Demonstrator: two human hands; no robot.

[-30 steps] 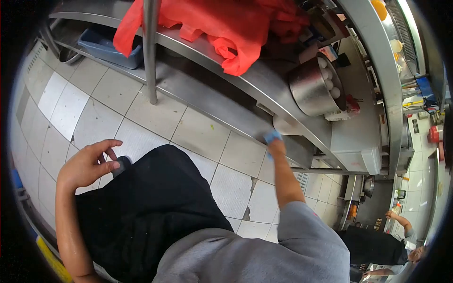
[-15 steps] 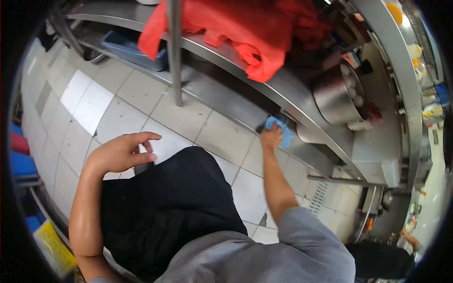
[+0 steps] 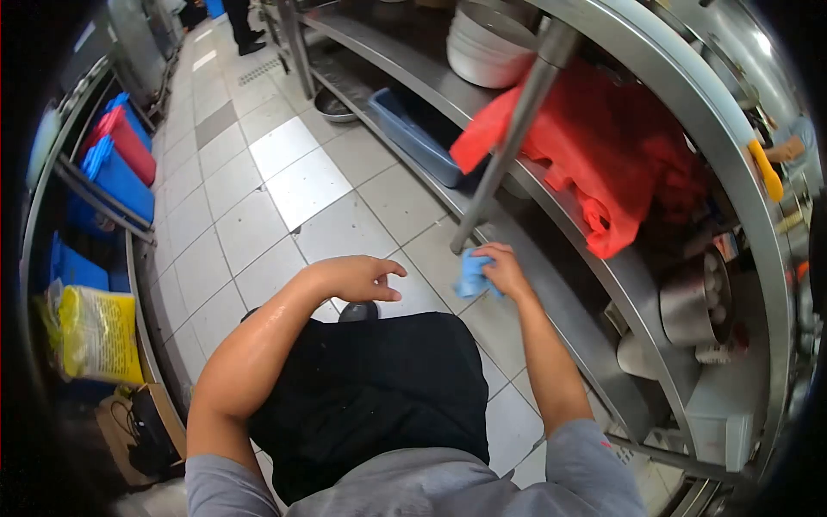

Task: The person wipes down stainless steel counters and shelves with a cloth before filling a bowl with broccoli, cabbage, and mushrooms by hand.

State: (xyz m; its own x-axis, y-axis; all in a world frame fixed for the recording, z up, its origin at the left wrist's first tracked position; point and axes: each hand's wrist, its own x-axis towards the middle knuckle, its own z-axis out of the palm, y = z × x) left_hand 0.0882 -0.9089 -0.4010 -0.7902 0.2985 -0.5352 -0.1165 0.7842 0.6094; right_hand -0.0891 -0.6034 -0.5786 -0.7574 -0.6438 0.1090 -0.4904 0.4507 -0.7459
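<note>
My right hand [image 3: 506, 269] grips a crumpled light blue cloth [image 3: 472, 276]. The cloth hangs from the fingers, slightly blurred, close to the front edge of the lower steel shelf [image 3: 543, 267] and the foot of a metal post [image 3: 508, 146]. In front of my body, my left hand [image 3: 366, 278] hovers empty above the tiled floor [image 3: 345, 224], thumb and fingers loosely bent and apart. Black fabric [image 3: 379, 370] covers my lap below both hands.
On the upper shelf lie a red cloth or bag [image 3: 594, 155], stacked white bowls [image 3: 491, 43] and a metal pot [image 3: 693, 297]. A grey-blue tub [image 3: 413, 133] sits lower. Blue bins [image 3: 121, 185] and a yellow bag [image 3: 99, 336] line the left. Another person's legs [image 3: 241, 26] stand far off.
My view has swung left along the aisle. My right hand has moved with the blue cloth from the lower shelf to near the post's foot. My left hand stays empty.
</note>
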